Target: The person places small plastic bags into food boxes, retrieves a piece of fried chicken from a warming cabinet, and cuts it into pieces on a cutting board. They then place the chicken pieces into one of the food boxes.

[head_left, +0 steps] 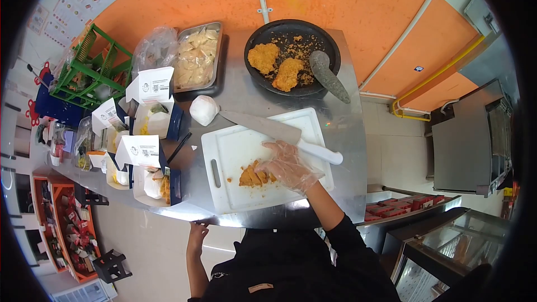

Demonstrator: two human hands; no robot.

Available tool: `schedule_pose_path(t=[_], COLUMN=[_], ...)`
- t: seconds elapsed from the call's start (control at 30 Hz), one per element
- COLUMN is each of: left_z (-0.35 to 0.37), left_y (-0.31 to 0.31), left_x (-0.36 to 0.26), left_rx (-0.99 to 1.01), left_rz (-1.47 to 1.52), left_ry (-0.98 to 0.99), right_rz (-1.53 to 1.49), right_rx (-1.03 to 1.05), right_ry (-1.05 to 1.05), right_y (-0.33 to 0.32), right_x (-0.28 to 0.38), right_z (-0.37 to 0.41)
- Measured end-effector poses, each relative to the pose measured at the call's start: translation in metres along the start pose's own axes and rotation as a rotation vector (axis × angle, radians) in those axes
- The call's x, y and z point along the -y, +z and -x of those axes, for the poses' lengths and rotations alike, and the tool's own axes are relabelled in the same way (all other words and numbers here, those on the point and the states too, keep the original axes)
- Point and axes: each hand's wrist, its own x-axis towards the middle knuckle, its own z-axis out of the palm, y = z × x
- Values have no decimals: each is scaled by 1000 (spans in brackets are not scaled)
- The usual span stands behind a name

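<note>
My right hand (290, 166), in a clear plastic glove, is over the white cutting board (229, 148). Its fingers are apart, with the tips at the right end of the sliced fried chicken (253, 176). Behind that hand a cleaver-like knife (271, 127) with a white handle lies across the board. Bare, my left hand (196, 236) hangs low at the front edge of the table, its fingers partly hidden. A white round ball, perhaps wrapped rice (204, 110), sits beside the board's far left corner. Open takeaway boxes (154, 120) with food stand to the left.
A black pan (263, 86) at the back holds breaded chicken (288, 74), crumbs and a stone pestle (329, 75). Left of it are a metal tray (215, 75) of pale pieces, a plastic bag (154, 53) and a green crate (92, 67). A black pen (180, 146) lies near the boxes.
</note>
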Motion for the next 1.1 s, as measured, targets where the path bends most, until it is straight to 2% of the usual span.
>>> schedule_pose_path(t=[0.1,0.3,0.4,0.47,0.57,0.67,0.87,1.1], left_z=[2,6,4,4,3,6,7,6], left_y=[2,6,6,7,7,8,8,7], left_x=[-6,-10,-7,-7,-10,-12,-10,-9], left_rx=[12,-5,-41,-27,-20,-17,-12,-13], left_rz=[18,33,37,27,3,14,56,81], left_ry=[-16,6,-12,3,-27,-20,0,-7], right_rz=[71,106,5,-173,-214,-143,-42,-70], right_rx=[-13,-54,-137,-260,-275,-247,-122,-165], right_ry=[-32,56,86,30,-86,-97,-35,-13], right_y=[-9,-12,-5,-12,-3,7,10,-3], right_x=[1,-7,-7,6,22,27,30,21], right_z=[0,7,9,6,4,2,-3,0])
